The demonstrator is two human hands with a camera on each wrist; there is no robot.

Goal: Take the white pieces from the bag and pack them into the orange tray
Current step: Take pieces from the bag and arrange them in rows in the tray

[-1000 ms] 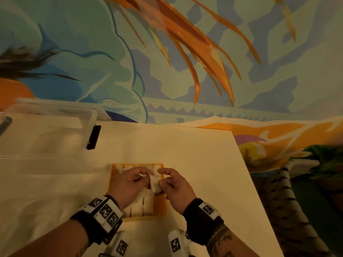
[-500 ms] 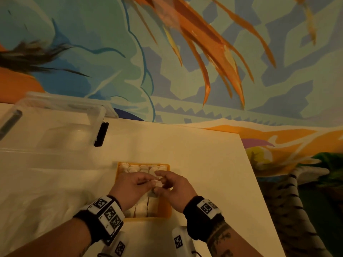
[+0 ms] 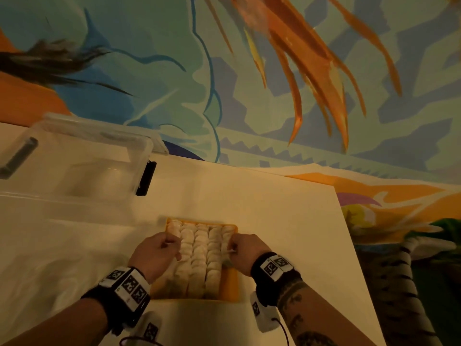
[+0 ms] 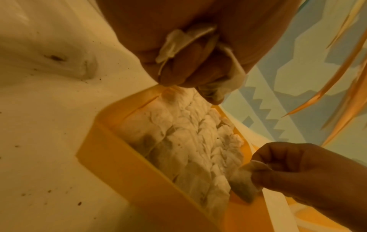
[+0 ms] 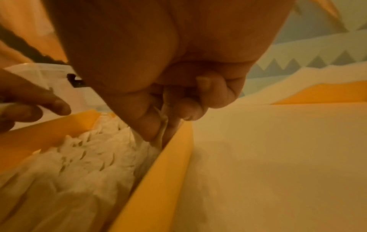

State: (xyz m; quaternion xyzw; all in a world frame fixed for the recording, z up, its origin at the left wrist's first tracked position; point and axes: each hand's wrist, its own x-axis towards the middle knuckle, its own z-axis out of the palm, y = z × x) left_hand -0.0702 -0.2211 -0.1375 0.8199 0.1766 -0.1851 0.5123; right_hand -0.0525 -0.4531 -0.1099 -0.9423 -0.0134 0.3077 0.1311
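Note:
The orange tray (image 3: 230, 283) lies on the table in front of me, packed with rows of white pieces (image 3: 199, 253). My left hand (image 3: 172, 242) is over the tray's left side. In the left wrist view its curled fingers (image 4: 178, 67) hold a few white pieces (image 4: 178, 42). My right hand (image 3: 230, 247) is at the tray's right side and pinches one thin white piece (image 5: 161, 130), whose lower end (image 4: 244, 180) dips into the gap beside the right wall (image 5: 158, 180). A strip along the tray's right side shows bare orange.
A clear plastic box (image 3: 87, 158) with a black latch (image 3: 146, 178) stands at the back left. Translucent crumpled plastic (image 3: 50, 245) lies on the table left of the tray. The table edge (image 3: 349, 245) runs down the right, with a painted wall behind.
Both hands were together over the middle of the tray around one piece. They have now drawn apart, the left to the tray's left side and the right to its right side.

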